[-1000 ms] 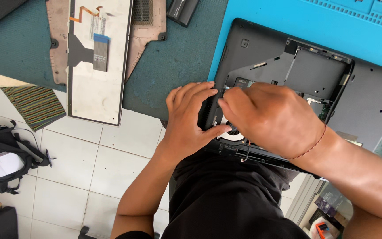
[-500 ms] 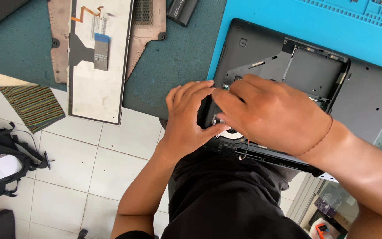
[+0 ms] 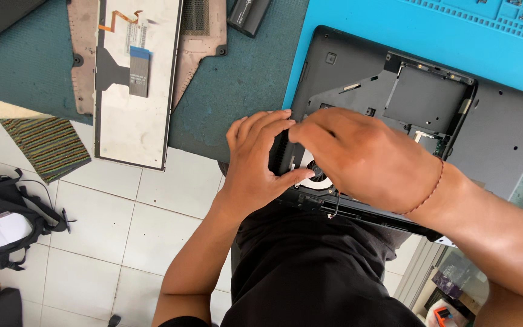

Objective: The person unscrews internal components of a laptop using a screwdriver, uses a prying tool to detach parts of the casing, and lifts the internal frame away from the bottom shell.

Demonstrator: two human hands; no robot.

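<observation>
A black laptop base (image 3: 503, 130) lies upside down on a blue mat (image 3: 407, 36), its bottom cover off. My left hand (image 3: 255, 163) grips the near left corner of the base, thumb by the round cooling fan (image 3: 316, 175). My right hand (image 3: 364, 160) reaches over the fan area, fingertips meeting the left hand's fingers at the corner. What the fingertips pinch is hidden. A thin black wire (image 3: 336, 206) hangs off the base's near edge.
A detached keyboard (image 3: 131, 85) lies face down on a brown panel (image 3: 198, 36) on the teal table (image 3: 243, 79). A black battery (image 3: 248, 15) sits at the top edge. Below are white floor tiles, a striped mat (image 3: 46, 145) and a black bag (image 3: 7, 212).
My right hand has slid left and slightly up across the laptop base, closing on the left hand's fingers at the corner. The left hand has hardly moved.
</observation>
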